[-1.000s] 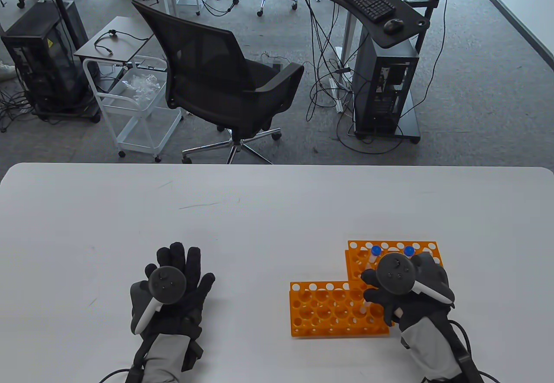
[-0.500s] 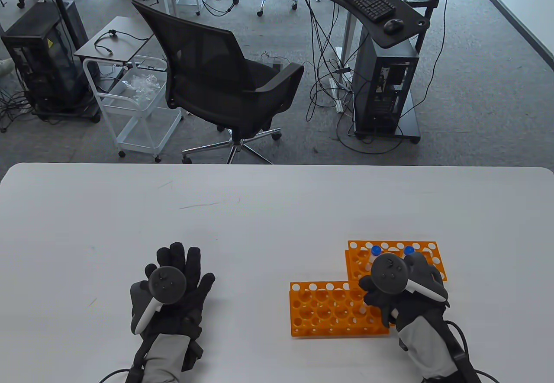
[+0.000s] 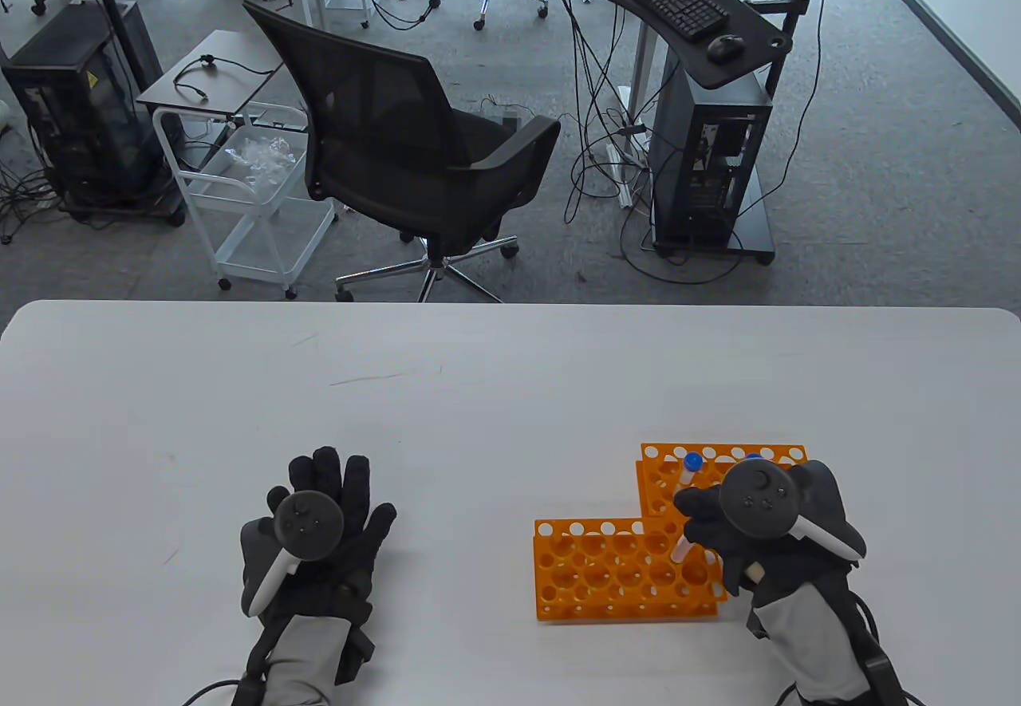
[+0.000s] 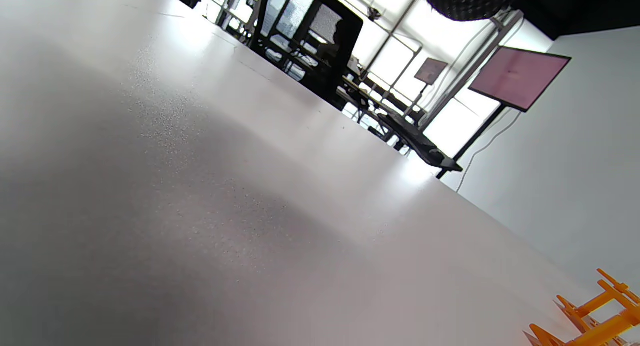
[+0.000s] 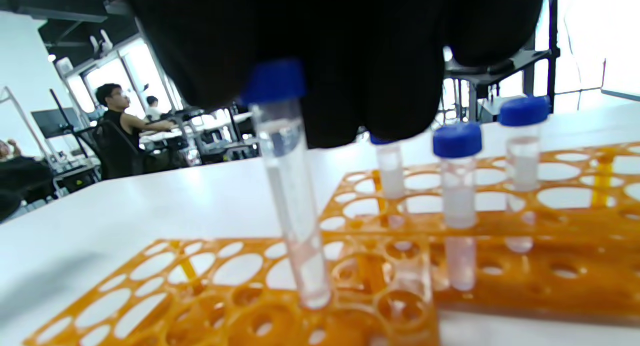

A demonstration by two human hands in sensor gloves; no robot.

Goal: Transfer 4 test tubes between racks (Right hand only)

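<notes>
Nearest, the left hand [image 3: 319, 526] rests flat on the table [image 3: 478, 387], holding nothing; the right hand [image 3: 758, 526] grips one test tube [image 5: 290, 186], tilted above the near rack [image 3: 606, 578]; three tubes [image 5: 457, 186] stand in the far rack [image 3: 662, 467]

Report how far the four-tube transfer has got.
Done: nothing yet seated in the near orange plastic rack. In hand: the right hand holds the first blue-capped clear tube, its tip at that rack's holes. Left: three capped tubes standing in the far orange rack. The left hand rests flat on the table.
</notes>
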